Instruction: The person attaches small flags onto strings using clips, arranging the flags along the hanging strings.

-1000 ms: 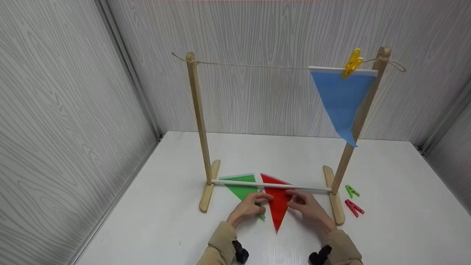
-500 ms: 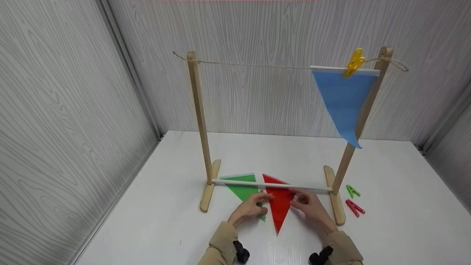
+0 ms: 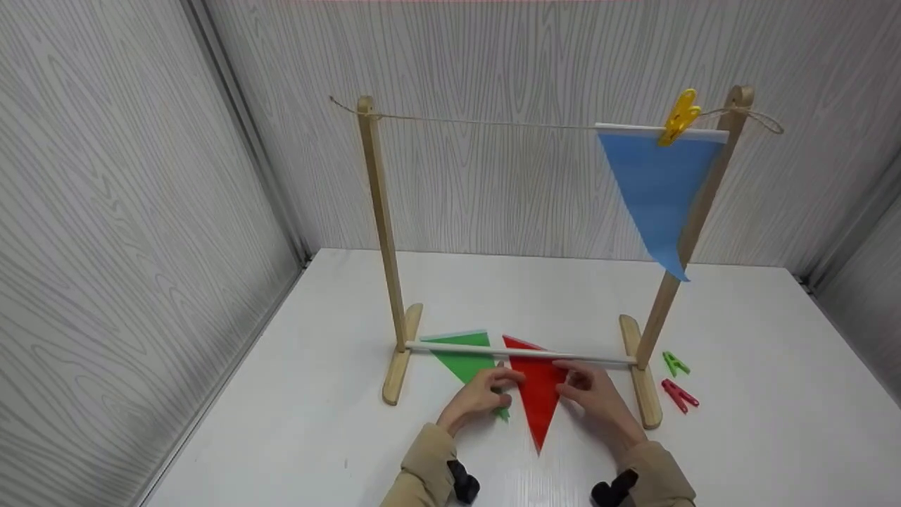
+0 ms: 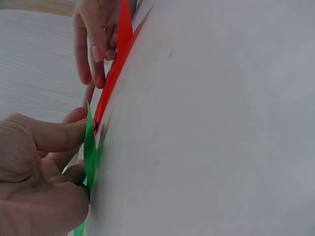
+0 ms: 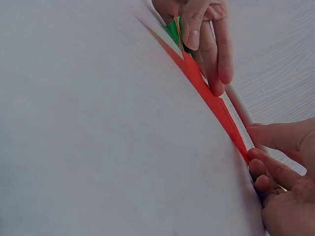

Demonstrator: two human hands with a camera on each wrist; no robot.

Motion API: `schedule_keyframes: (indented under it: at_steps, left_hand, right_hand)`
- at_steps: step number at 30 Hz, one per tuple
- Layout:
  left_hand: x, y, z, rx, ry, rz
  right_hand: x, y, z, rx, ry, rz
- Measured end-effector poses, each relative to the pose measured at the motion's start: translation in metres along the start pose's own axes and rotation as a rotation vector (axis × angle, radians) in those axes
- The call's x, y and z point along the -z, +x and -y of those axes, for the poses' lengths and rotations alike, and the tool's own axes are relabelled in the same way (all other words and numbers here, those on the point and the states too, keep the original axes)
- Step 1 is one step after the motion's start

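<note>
A red triangular pennant (image 3: 538, 394) lies on the table under the stand's low white rod, its point toward the person. My right hand (image 3: 595, 394) pinches its right edge between thumb and fingers, just below the rod. My left hand (image 3: 479, 396) rests its fingertips on the pennant's left edge, the fingers loosely bent. Beneath and beside that hand lies a green pennant (image 3: 461, 362), partly hidden. In the left wrist view the green pennant's tip (image 4: 89, 152) stands up against the left thumb. A blue pennant (image 3: 654, 183) hangs from the string by a yellow clothespin (image 3: 680, 118).
The wooden stand has a left post (image 3: 380, 225), a right post (image 3: 693, 232) and a string (image 3: 486, 122) tied between their tops. A white rod (image 3: 457, 348) joins the bases. A green clothespin (image 3: 676, 363) and a red clothespin (image 3: 680, 396) lie right of the stand.
The red pennant has shifted slightly right and toward the person, its point swinging a little right. My right hand has moved slightly right with it. The left hand has barely moved.
</note>
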State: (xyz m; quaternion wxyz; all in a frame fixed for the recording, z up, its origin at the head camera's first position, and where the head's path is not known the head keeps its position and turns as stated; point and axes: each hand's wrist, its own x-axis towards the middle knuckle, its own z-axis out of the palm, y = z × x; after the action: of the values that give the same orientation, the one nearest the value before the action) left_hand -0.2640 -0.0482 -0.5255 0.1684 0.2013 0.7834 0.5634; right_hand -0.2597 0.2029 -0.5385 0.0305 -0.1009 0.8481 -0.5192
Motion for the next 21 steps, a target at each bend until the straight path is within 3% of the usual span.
schedule_keyframes:
  at_steps: [11, 21]
  left_hand:
    - [-0.0017, 0.0011, -0.0003, 0.016, 0.028, -0.032]
    - [-0.003, 0.0016, 0.001, -0.014, 0.042, -0.016]
  right_hand:
    - [-0.0012, 0.0017, -0.0044, 0.022, -0.014, 0.004]
    - [-0.0075, -0.0049, 0.0006, -0.06, 0.048, -0.169]
